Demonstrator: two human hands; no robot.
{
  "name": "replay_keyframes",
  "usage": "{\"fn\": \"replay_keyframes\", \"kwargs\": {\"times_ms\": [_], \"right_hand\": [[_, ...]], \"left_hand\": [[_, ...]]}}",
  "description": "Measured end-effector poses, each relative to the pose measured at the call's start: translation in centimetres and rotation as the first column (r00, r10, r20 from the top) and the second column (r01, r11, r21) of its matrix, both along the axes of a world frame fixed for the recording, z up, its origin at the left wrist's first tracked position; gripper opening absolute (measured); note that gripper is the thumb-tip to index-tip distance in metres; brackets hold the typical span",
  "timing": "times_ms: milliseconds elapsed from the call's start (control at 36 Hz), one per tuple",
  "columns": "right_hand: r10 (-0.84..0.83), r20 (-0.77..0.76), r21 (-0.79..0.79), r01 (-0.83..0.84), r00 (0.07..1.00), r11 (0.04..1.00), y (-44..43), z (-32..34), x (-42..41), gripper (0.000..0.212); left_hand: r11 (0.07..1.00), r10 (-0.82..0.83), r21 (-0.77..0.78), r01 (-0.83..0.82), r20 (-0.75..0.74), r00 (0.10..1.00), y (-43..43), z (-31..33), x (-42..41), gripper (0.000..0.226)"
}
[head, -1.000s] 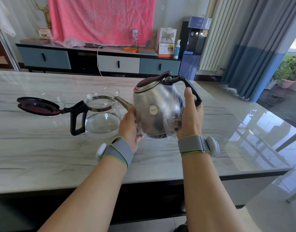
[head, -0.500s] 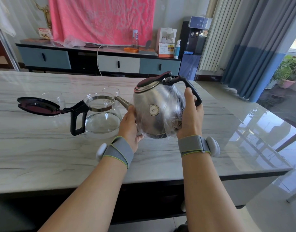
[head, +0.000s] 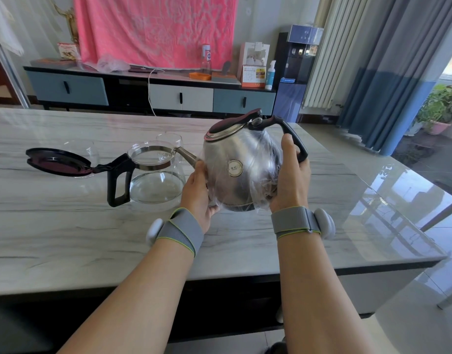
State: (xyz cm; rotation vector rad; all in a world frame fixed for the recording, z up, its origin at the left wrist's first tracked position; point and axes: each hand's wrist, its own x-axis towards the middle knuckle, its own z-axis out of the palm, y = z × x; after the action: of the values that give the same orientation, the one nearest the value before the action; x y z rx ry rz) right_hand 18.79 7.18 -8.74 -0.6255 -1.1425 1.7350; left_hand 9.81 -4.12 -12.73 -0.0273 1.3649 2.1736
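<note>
I'm gripping the film-wrapped kettle, left hand and right hand curling round it, spout sitting at the open glass jug rim.

No sleeves. Grey straps, lime-green edged, behind left hand and right hand. Each carries a white rounded pod, maybe a tracker.

pink cloth on wall | low sideboard | blue curtain (sunlit)
</note>
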Motion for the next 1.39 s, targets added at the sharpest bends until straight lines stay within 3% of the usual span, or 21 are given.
{"fn": "replay_keyframes", "kwargs": {"times_ms": [417,694,1389], "right_hand": [[-0.010,0.015,0.022,0.009,1.000,1.000,-0.06,0.02,0.07,0.037],[-0.006,-0.001,0.012,0.006,1.000,1.000,0.20,-0.20,-0.29,0.036],[0.006,0.011,0.005,-0.007,1.000,1.000,0.69,-0.49,-0.60,0.031]], "left_hand": [[1.000,-0.001,0.004,0.001,0.006,1.000,0.04,-0.11,-0.13,0.045],[1.000,-0.009,0.005,0.009,-0.016,1.000,0.03,-0.29,-0.26,0.032],[1.000,-0.014,0.010,0.014,-0.010,1.000,-0.25,0.05,0.13,0.031]]}}
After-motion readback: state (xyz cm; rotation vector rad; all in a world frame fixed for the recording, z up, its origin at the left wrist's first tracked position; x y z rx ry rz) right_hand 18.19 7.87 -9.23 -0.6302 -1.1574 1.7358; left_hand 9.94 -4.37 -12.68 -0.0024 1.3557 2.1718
